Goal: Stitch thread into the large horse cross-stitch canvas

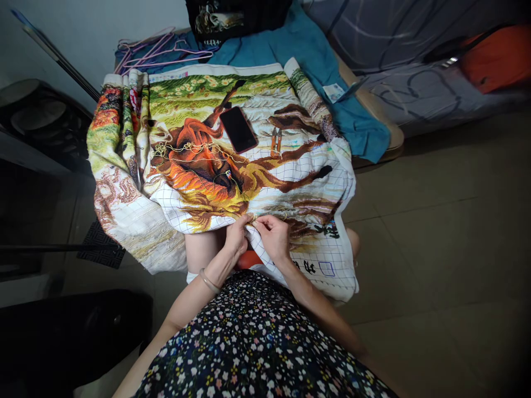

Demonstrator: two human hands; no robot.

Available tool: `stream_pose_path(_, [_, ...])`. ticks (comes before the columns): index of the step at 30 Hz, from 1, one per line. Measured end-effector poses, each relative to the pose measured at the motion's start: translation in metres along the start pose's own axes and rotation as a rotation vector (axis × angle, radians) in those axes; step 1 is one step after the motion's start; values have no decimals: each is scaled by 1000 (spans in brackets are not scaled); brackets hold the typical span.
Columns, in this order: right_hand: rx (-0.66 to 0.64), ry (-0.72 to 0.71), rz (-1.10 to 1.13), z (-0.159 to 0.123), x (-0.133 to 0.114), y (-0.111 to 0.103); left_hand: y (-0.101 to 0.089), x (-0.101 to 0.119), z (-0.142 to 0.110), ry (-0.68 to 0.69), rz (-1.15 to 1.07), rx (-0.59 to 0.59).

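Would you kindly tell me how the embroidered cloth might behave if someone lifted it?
The embroidered cloth is probably floppy, given its wrinkles and drooping edges. Its rolled right side may unwind. The phone, lying loose on top, would likely slide off.

At the upper centre of the frame, a low platform (396, 137) draped with a teal sheet (365, 124) is carrying pink hangers (145, 53) toward the upper left and a black bag (240, 19) at the top. The cross-stitch canvas (186, 99), partly overlying the sheet, is bearing a smartphone (238, 130), orange-handled thread snips (276, 143) and loose yellow thread (188, 147) around mid-frame.
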State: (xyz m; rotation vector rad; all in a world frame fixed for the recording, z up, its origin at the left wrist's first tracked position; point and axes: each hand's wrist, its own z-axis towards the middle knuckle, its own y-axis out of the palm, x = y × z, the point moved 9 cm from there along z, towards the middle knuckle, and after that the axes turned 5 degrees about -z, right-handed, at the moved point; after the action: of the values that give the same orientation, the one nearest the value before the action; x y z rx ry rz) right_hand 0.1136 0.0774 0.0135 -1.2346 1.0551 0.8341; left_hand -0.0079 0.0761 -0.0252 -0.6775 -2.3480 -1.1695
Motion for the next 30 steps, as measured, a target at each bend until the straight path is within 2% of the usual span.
stream_pose_path(6, [-4,30,47,-1,-1,0,3,2,-4,6,-26,4])
stream_pose_path(13, [76,113,143,-3,0,-5,3,2,-7,-2,-24,-12])
stream_pose_path(16, [70,121,177,0,-6,-5,2,1,-7,-12,-11,-11])
stream_pose_path(21, [-48,50,60,10,-19,-6,-1,0,-6,1,-6,-21])
stream_pose_path(25, [-177,-53,-109,16,-32,-4,1,-1,-5,3,13,-85])
stream_pose_path(30, [-278,-56,-166,22,-35,3,-1,1,-5,18,36,-79])
